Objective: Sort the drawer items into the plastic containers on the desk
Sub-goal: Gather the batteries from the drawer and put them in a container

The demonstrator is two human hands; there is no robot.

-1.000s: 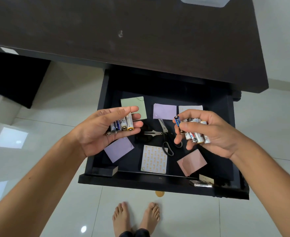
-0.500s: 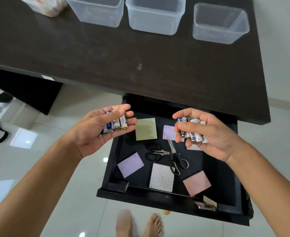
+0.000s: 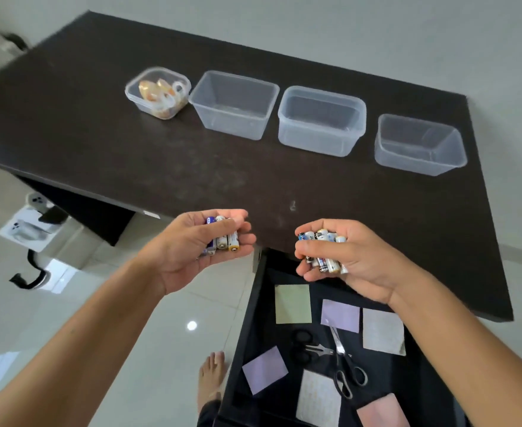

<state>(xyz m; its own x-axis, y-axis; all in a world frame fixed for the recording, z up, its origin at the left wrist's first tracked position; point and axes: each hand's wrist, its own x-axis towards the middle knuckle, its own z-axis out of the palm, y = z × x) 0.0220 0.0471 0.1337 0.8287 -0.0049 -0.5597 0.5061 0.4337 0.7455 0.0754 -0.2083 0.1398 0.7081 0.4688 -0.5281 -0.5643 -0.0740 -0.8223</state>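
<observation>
A dark tabletop (image 3: 192,155) fills the upper part of the view, which has swung up from the drawer over the last second, so that a row of four clear plastic containers now shows in full. From left to right: a small square container (image 3: 158,92) already holding pale, rounded odds and ends too blurred to name, then an empty tub (image 3: 233,104), a second empty tub (image 3: 321,120), and a third empty tub (image 3: 419,144) at the far right.

Below the tabletop's near edge, the open drawer (image 3: 247,334) juts toward the person. It still holds sticky-note pads in green (image 3: 292,304), purple (image 3: 340,315), grey (image 3: 383,331), a second purple (image 3: 265,369), a patterned one (image 3: 318,397) and pink (image 3: 383,411), plus black-handled scissors (image 3: 341,362) lying among them.

Both hands have risen from over the drawer to the tabletop's front edge. The left hand (image 3: 192,248) curls its grip round a small bunch of AA batteries (image 3: 222,237). The right hand (image 3: 343,254) holds a larger bunch of batteries (image 3: 324,251), fingers closed round them.

So the batteries are out of the drawer and in both hands, near the containers but not yet over any. It looks as if they are headed for one of the empty tubs; which one cannot be told. Pads and scissors remain to be sorted.
</observation>
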